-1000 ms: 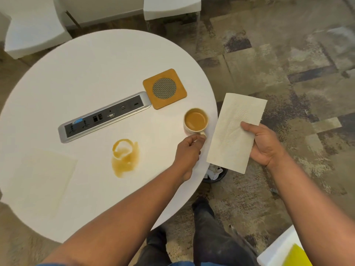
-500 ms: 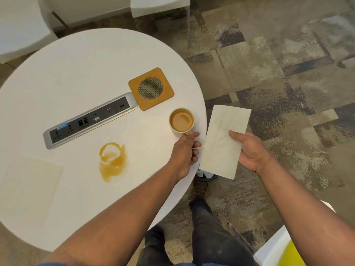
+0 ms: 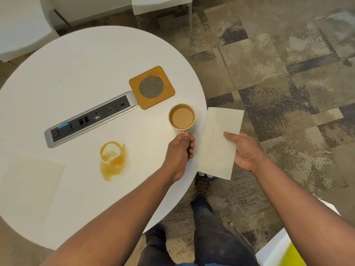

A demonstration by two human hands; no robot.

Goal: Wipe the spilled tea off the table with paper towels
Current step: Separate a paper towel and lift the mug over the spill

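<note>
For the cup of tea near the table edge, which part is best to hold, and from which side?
Probably grip the cup by its handle, on the side nearest the person, coming from the near table edge as the left hand does. It stands upright and quite full, so keeping it level should avoid another spill.

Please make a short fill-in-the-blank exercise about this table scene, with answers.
1. The right hand holds a paper ____.
2. The left hand grips the ____ of the cup.
3. The spill lies nearer the person than the ____ strip on the table.
Answers: towel; handle; socket
</note>
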